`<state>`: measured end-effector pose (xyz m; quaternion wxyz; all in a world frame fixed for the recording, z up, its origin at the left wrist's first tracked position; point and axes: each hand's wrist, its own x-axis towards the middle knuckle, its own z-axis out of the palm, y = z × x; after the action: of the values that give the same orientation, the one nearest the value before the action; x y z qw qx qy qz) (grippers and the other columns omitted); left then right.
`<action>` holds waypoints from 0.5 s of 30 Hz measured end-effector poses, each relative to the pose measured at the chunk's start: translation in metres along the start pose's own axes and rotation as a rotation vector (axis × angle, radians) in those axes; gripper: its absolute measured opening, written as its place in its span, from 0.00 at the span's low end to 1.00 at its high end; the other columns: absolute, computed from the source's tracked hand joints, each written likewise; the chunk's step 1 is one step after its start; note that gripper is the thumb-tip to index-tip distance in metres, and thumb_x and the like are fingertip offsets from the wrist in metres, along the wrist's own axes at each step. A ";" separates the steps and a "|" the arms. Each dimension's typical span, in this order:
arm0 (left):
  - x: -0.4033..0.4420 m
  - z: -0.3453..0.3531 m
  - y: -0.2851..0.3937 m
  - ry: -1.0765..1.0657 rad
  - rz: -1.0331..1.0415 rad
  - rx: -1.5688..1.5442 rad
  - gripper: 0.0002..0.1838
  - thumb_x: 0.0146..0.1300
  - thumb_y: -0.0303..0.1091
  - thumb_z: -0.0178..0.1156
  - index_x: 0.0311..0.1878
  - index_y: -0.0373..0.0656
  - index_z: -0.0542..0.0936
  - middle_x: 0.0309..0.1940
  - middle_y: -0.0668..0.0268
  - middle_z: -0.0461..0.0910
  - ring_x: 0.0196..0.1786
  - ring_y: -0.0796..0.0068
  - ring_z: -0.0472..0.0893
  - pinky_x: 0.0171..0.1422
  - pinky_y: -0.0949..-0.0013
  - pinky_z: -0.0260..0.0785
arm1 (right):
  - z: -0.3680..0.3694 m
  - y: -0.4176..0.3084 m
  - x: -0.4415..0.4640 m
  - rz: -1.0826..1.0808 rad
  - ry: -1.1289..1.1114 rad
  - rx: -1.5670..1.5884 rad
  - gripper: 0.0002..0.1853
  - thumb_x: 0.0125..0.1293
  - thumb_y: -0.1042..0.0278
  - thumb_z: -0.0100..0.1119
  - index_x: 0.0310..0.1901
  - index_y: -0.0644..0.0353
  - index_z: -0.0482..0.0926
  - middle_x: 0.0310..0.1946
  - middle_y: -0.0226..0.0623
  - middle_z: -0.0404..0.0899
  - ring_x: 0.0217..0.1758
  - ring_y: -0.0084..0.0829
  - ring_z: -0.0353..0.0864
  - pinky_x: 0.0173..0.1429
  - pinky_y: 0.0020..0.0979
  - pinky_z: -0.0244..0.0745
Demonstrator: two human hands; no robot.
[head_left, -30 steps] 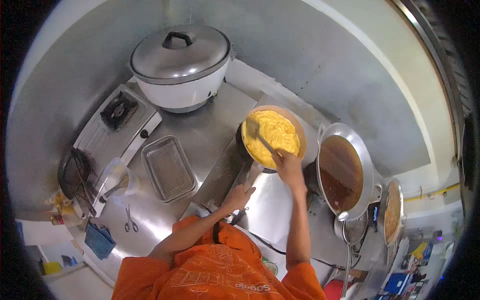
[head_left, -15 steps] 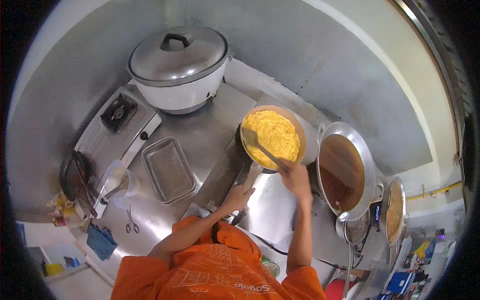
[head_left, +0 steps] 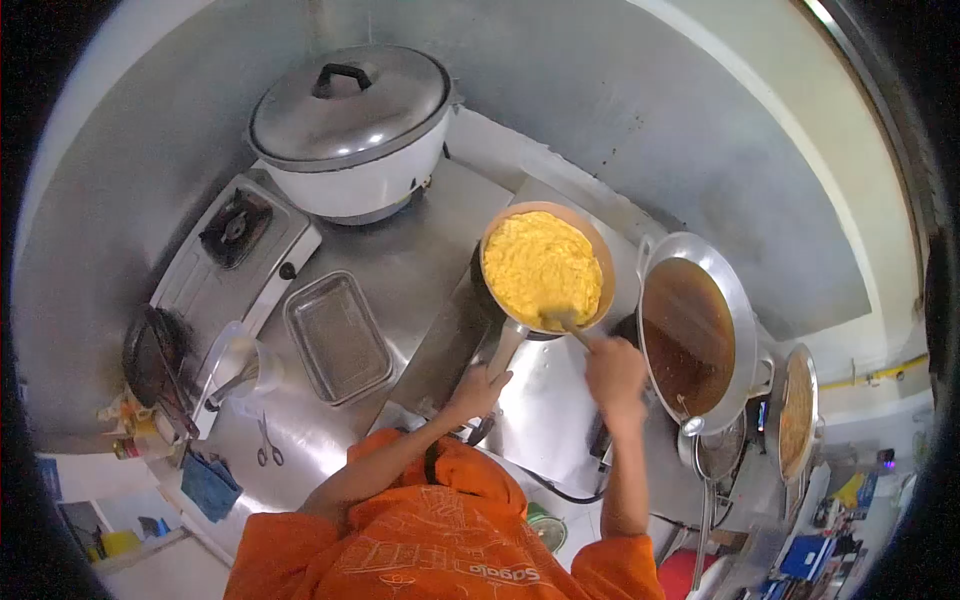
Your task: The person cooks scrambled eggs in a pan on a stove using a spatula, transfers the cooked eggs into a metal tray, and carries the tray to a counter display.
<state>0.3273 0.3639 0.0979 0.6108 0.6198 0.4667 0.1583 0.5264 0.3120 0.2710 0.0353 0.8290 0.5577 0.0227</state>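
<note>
A frying pan (head_left: 609, 262) with a tan inner wall holds a thick yellow layer that looks like egg (head_left: 540, 262). My left hand (head_left: 477, 393) is wrapped round the pan's handle (head_left: 509, 348) at the near side. In my right hand (head_left: 614, 372) is a spatula (head_left: 563, 318), its blade lying at the near edge of the egg, slightly blurred by motion. My right fingers close round the spatula's handle.
Right of the pan stands a wide pot of brown liquid (head_left: 685, 335), with a strainer (head_left: 720, 455) beside it. Leftward lie a metal tray (head_left: 338, 338), scissors (head_left: 268, 442), a blue cloth (head_left: 210, 487) and a portable stove (head_left: 228, 240). A large lidded cooker (head_left: 350, 185) stands behind.
The spatula's blade has swung from the left side of the egg to its near edge. My right hand has shifted right and slightly nearer. My left hand keeps hold of the pan's handle.
</note>
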 end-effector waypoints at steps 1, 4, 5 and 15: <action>-0.003 -0.003 0.007 -0.031 -0.036 -0.021 0.26 0.67 0.50 0.59 0.32 0.29 0.79 0.18 0.54 0.77 0.22 0.58 0.80 0.30 0.54 0.71 | 0.019 -0.010 0.016 0.058 0.137 0.069 0.07 0.60 0.66 0.60 0.33 0.50 0.87 0.29 0.46 0.83 0.34 0.51 0.85 0.41 0.49 0.80; -0.005 -0.007 0.012 -0.081 -0.068 -0.021 0.26 0.67 0.51 0.58 0.32 0.30 0.80 0.18 0.57 0.78 0.22 0.64 0.81 0.30 0.57 0.72 | 0.029 0.004 0.048 0.053 0.127 0.008 0.06 0.59 0.66 0.62 0.32 0.56 0.87 0.29 0.48 0.83 0.32 0.48 0.85 0.37 0.45 0.80; -0.006 -0.008 0.009 -0.081 -0.075 -0.004 0.25 0.67 0.51 0.58 0.33 0.31 0.80 0.18 0.58 0.79 0.22 0.65 0.81 0.30 0.58 0.72 | 0.017 0.010 0.050 0.053 0.174 0.015 0.06 0.58 0.68 0.63 0.32 0.59 0.86 0.29 0.49 0.83 0.32 0.47 0.85 0.36 0.44 0.80; 0.003 -0.001 -0.005 -0.014 0.073 0.058 0.28 0.67 0.53 0.59 0.34 0.30 0.80 0.19 0.54 0.79 0.24 0.59 0.83 0.32 0.56 0.72 | 0.022 0.042 0.056 0.065 0.229 -0.046 0.09 0.58 0.60 0.67 0.40 0.47 0.89 0.29 0.41 0.82 0.37 0.48 0.83 0.42 0.45 0.78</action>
<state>0.3261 0.3662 0.0928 0.5896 0.6550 0.4438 0.1622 0.5879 0.3470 0.2527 -0.0104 0.8375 0.5303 0.1313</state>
